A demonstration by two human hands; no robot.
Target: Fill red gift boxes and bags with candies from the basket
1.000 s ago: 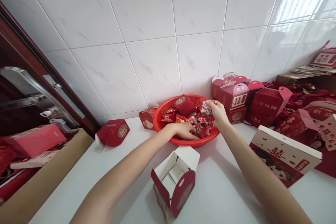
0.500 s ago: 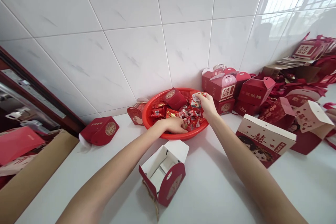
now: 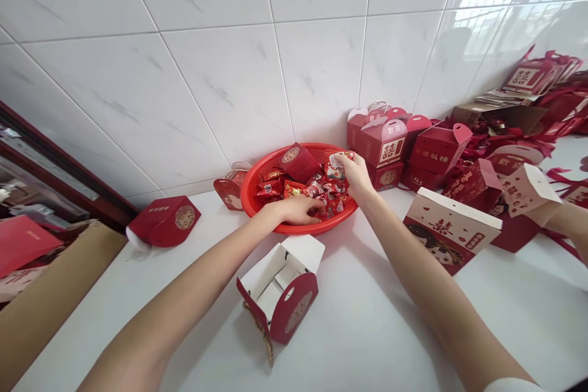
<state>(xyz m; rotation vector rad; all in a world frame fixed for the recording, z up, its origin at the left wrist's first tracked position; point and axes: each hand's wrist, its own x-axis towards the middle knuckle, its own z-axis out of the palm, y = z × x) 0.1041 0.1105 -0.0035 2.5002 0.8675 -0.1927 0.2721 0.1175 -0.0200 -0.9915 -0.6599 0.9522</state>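
Note:
A red oval plastic basket (image 3: 250, 202) stands against the wall, holding red-wrapped candies (image 3: 315, 187) and a small closed dark-red box (image 3: 299, 160). My left hand (image 3: 301, 209) reaches over its front rim, fingers bent down among the candies and the thumb apart from them; I see nothing held there. At the basket's right side, my right hand (image 3: 357, 174) pinches a red-and-white candy packet (image 3: 336, 165) between thumb and fingers. In front of the basket sits an open dark-red box (image 3: 298, 312) with white inner walls, tilted toward me, a twine handle (image 3: 261, 331) hanging from its side.
Several red gift boxes (image 3: 386, 144) are stacked right of the basket, beside a cream-and-red box (image 3: 452, 229). Another person's arm (image 3: 567, 220) reaches in at the right edge. Left are a closed red box (image 3: 168, 220) and a cardboard carton (image 3: 68, 294).
My left hand has shifted slightly among the candies, its thumb now showing apart. My right hand still pinches the packet. Another person's arm has come in from the right.

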